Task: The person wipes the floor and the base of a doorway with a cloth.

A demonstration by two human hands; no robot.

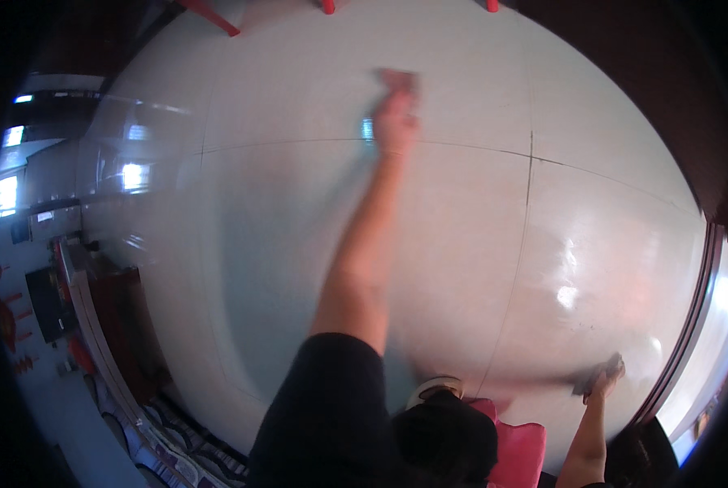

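My left hand (396, 119) reaches far forward over the glossy pale tiled floor (461, 213), blurred by motion. At its fingers is a flat pinkish-brown thing (402, 79), possibly a cloth; the blur hides its outline and the exact grip. Low on the right, my right hand (606, 383) is closed on a dark, crumpled thing that looks like a cloth (586, 379), down by the floor. Shiny wet-looking patches lie on the tiles above that hand. Between the arms are a dark-clothed knee and a light-coloured shoe (435, 387).
Red legs of furniture (217, 18) stand at the top edge. A pink object (522, 448) lies beside my knee. A dark door track (681, 341) borders the floor on the right. On the left are a dark wooden furniture piece (117, 323) and a patterned seat or mat (187, 433).
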